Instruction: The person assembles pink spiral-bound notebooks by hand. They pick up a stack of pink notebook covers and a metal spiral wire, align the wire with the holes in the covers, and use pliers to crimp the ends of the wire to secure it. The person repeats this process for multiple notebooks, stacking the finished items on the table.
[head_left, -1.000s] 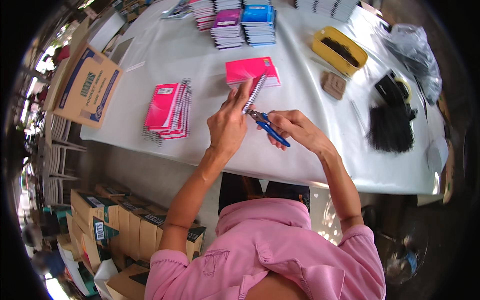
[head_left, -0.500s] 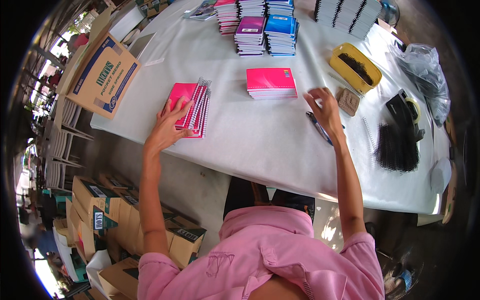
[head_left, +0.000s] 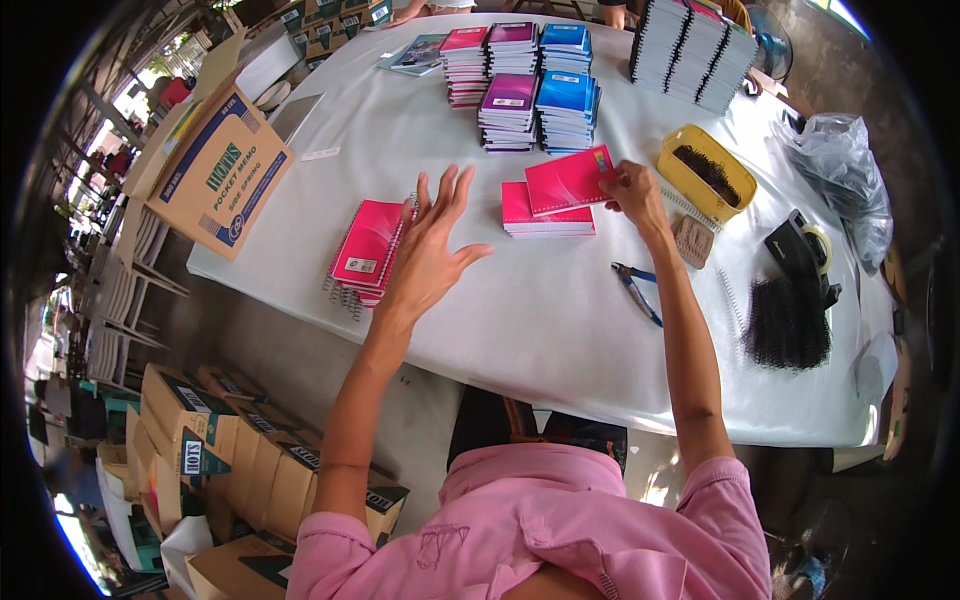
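Now your right hand pinches the right edge of one pink notebook, tilted up off a short pink stack just left of your fingers. Your left hand is released, fingers spread wide, holding nothing, hovering just right of a second pink stack with wire spirals showing. One pair of blue-handled pliers lies below your right wrist. One yellow tray sits just right of those fingers.
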